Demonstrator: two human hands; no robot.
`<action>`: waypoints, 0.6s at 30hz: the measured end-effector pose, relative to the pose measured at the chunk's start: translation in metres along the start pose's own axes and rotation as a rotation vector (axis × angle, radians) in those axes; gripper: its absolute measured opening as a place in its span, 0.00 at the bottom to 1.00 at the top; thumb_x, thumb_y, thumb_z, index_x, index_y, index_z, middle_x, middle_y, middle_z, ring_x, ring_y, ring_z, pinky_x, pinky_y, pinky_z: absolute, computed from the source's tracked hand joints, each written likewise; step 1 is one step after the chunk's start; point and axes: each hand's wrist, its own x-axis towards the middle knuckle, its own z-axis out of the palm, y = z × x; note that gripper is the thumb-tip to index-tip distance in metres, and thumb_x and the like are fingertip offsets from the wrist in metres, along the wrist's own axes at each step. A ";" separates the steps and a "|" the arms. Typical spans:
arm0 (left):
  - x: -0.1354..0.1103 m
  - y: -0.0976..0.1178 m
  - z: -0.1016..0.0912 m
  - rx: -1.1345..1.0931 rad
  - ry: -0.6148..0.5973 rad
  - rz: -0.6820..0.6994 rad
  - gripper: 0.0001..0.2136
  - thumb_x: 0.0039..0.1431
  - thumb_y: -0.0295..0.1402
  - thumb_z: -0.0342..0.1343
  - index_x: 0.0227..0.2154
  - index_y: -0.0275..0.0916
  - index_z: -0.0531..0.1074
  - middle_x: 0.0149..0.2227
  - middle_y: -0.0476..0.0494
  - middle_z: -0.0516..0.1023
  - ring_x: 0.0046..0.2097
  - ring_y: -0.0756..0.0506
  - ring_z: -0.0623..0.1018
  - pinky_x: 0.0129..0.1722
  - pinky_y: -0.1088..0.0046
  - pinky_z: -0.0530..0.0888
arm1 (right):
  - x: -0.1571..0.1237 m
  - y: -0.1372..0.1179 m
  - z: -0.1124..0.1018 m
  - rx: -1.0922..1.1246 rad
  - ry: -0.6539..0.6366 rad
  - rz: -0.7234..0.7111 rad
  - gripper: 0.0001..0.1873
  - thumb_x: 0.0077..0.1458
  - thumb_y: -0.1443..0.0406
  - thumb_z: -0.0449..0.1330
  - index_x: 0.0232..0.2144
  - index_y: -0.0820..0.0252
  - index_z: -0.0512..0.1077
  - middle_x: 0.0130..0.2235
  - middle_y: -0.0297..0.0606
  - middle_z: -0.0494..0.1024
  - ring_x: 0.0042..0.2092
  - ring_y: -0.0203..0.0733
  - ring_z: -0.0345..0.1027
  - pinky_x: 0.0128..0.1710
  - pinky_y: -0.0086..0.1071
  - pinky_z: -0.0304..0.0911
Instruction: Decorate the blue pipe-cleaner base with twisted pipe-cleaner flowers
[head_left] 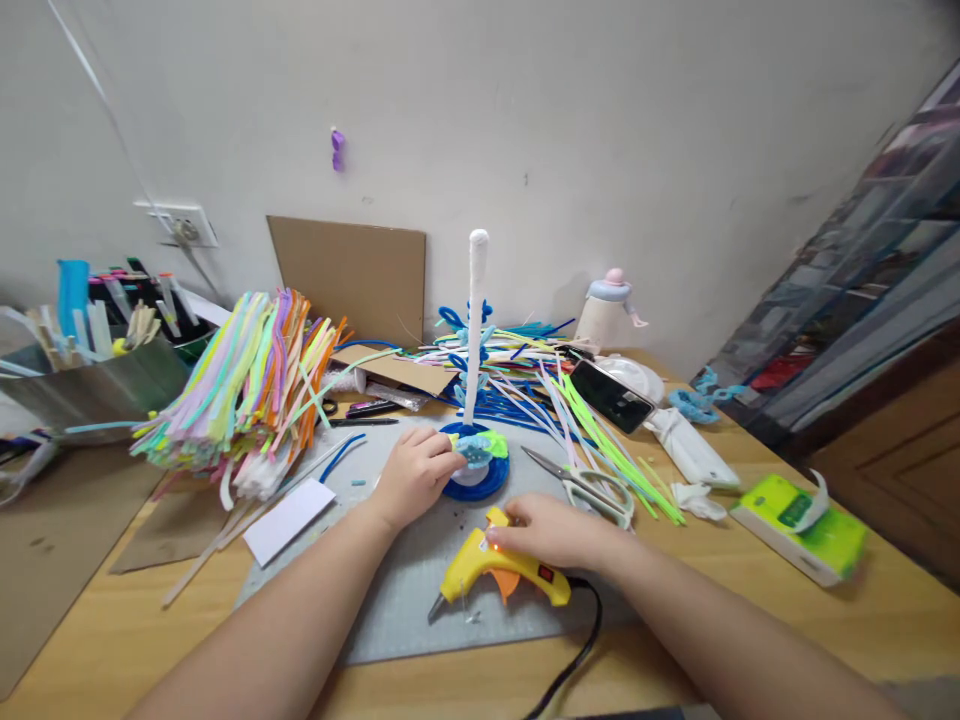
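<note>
- Left hand (420, 475): over the grey mat (420, 630), fingers drawn together on the left end of a fuzzy piece (476, 448) in light blue and yellow-green. The tips are partly hidden, so firmness of grip cannot be told.
- Fuzzy piece: located above the blue coiled disc (484, 490), partly covering it; contact between the two cannot be confirmed.
- Right hand (551, 530): fingers closed about the upper body of a yellow glue gun (487, 570), thumb along its top.
- Glue gun: located over the near part of the mat, metal nozzle toward the lower left, orange trigger underneath, small red light lit near the thumb. A black cord (592, 640) runs from the handle toward the near edge.
- White post (477, 320): upright at the far side of the disc; whether joined to it cannot be told. Curled blue shapes show just behind it.
- Scissors (600, 497): beyond the right hand, blades toward the upper left, beside yellow-green stems (622, 450).
- Left side of desk (750, 620): a large bundle of multicoloured stems (247, 390); a white card (289, 520) lies nearer the left forearm.
- Right side: a dark-screened phone (611, 395) and, farther out, a bright green packet (799, 530).
- Rear: a brown cardboard sheet (352, 275) leans against the wall.
</note>
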 end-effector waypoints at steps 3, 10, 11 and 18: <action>0.000 -0.001 0.002 0.012 -0.007 -0.002 0.11 0.61 0.32 0.46 0.33 0.44 0.74 0.30 0.45 0.72 0.35 0.47 0.64 0.35 0.68 0.58 | 0.001 -0.007 -0.013 -0.418 0.416 -0.125 0.17 0.47 0.52 0.59 0.19 0.59 0.71 0.18 0.36 0.72 0.21 0.39 0.64 0.21 0.29 0.53; 0.001 -0.006 0.010 -0.050 0.026 -0.054 0.12 0.61 0.32 0.46 0.32 0.44 0.76 0.28 0.46 0.72 0.33 0.47 0.65 0.35 0.69 0.59 | 0.035 0.011 -0.020 -0.314 0.733 -0.550 0.08 0.55 0.67 0.52 0.35 0.59 0.71 0.35 0.40 0.75 0.38 0.43 0.68 0.38 0.35 0.62; 0.001 -0.007 0.010 -0.058 0.028 -0.059 0.12 0.61 0.33 0.46 0.31 0.45 0.76 0.28 0.45 0.72 0.33 0.48 0.65 0.35 0.69 0.59 | 0.040 0.015 -0.018 -0.312 0.738 -0.591 0.08 0.55 0.68 0.53 0.36 0.59 0.71 0.36 0.41 0.74 0.40 0.44 0.67 0.40 0.37 0.62; 0.002 -0.008 0.010 -0.077 0.017 -0.058 0.13 0.61 0.34 0.46 0.31 0.45 0.77 0.27 0.45 0.73 0.32 0.48 0.65 0.35 0.69 0.59 | 0.056 0.025 -0.009 -0.432 0.725 -0.663 0.09 0.54 0.68 0.56 0.38 0.55 0.72 0.39 0.41 0.73 0.43 0.46 0.66 0.43 0.41 0.61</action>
